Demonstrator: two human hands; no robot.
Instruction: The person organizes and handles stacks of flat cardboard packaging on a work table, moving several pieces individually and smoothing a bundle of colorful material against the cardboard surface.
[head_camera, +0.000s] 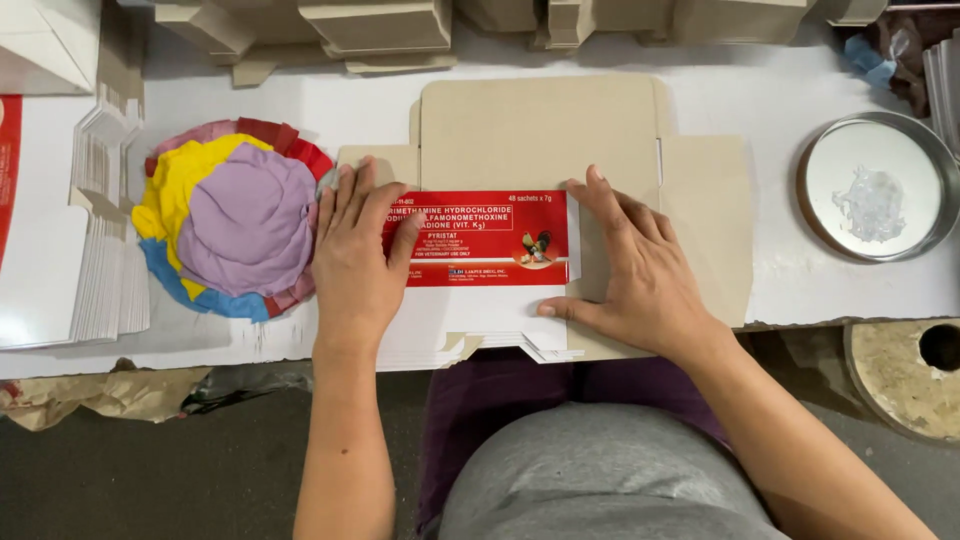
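Note:
A flat brown cardboard box blank (540, 130) lies on the white table (790, 290) in front of me. A red printed label (490, 240) with white text and a small picture lies across its lower part. My left hand (355, 260) rests flat on the label's left end, fingers spread. My right hand (635, 270) presses flat on the cardboard at the label's right edge, thumb near the lower right corner. A stack of white sheets (470, 335) sits under the label at the table's front edge.
A wad of coloured cloth (235, 220) in purple, yellow, red and blue lies left of my left hand. A round metal dish (878, 185) with clear paste stands at the right. Stacked white sheets (70, 260) lie far left, folded cardboard boxes (380, 30) along the back.

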